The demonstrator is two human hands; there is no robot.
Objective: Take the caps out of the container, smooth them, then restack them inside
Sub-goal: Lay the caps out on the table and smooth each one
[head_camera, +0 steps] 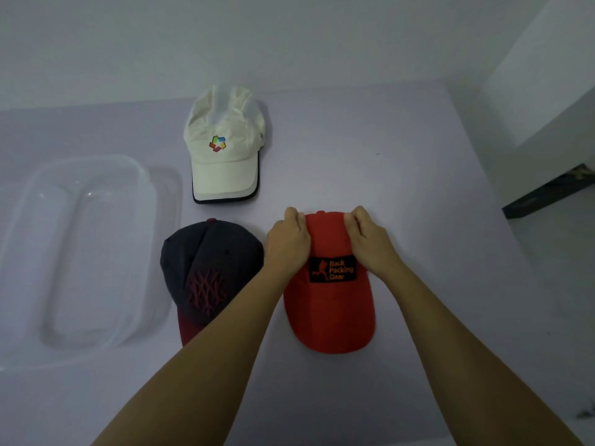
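A red cap (328, 304) with a black "Back Packing Gear" patch lies flat on the pale table, brim toward me. My left hand (286, 241) pinches the left side of its crown and my right hand (370, 241) pinches the right side, both near the far edge. Left of it lies a dark navy cap (206, 268) with a maroon brim and maroon logo, partly hidden by my left forearm. Farther back rests a cream cap (223, 146) with a multicoloured logo, and a second white brim edge shows under its brim. A clear plastic container (151, 188) stands at the left with no caps in it.
The pale lilac table (402, 149) meets a white wall at the back. Its right edge drops off to a floor with a dark object (547, 191) at the far right. Bare surface lies behind and to the right of the red cap.
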